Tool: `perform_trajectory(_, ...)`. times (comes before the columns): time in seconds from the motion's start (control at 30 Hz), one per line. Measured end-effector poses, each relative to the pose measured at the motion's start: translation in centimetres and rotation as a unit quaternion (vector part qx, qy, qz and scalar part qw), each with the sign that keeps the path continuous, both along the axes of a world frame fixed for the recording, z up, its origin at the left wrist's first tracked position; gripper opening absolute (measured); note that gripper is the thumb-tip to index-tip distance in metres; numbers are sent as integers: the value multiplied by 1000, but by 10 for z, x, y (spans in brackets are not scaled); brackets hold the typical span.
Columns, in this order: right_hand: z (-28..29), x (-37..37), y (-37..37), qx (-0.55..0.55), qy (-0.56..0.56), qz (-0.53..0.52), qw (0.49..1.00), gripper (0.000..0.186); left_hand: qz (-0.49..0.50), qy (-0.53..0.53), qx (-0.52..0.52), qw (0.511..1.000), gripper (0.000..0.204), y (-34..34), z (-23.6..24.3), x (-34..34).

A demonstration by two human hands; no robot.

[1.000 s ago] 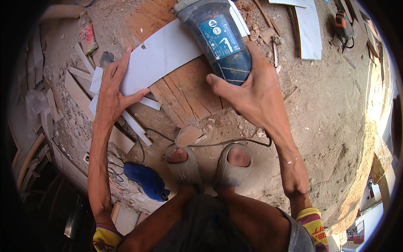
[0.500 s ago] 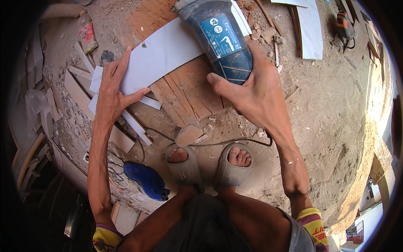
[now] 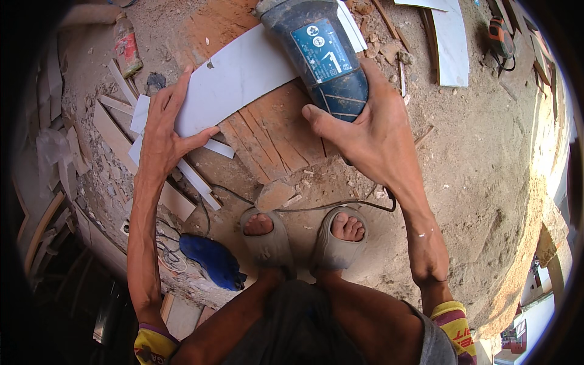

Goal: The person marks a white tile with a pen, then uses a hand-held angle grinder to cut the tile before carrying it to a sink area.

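Between the two hands, a long white tile [image 3: 237, 82] lies slanted across a grooved brown board [image 3: 277, 137], running under the blue power tool [image 3: 316, 61] at its far end. The left hand [image 3: 161, 128] clasps the tile's near end, back upward, thumb stretched to the lower corner and fingers up at the opposite one; its forearm rises almost straight. The right hand [image 3: 380, 128] wraps around the tool's rear, thumb across the near left side, other fingers mostly hidden behind the body; its forearm leans inward, elbow set wide. Below the right hand, a dark cord [image 3: 340, 204] curves past the sandals [image 3: 264, 243]. Beyond the left hand stands or lies a bottle [image 3: 126, 48], I cannot tell which; well right of the right hand lies a tape measure [image 3: 500, 39].
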State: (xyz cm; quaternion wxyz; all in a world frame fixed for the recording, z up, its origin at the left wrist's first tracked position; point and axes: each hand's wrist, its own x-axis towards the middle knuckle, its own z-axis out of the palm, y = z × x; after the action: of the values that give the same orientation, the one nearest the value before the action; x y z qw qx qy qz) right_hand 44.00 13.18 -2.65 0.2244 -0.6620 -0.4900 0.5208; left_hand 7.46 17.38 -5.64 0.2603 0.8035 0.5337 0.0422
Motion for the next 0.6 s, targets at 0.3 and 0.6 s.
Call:
perform_trajectory(0.3,0,-1,0,4,-4,-7,1000,80,3,3,5,1000,122,0,-1,2)
perform_trajectory(0.6,6,0,2,-12,-10,-6,1000,81,-4,-1,7,1000,120,0,0,2)
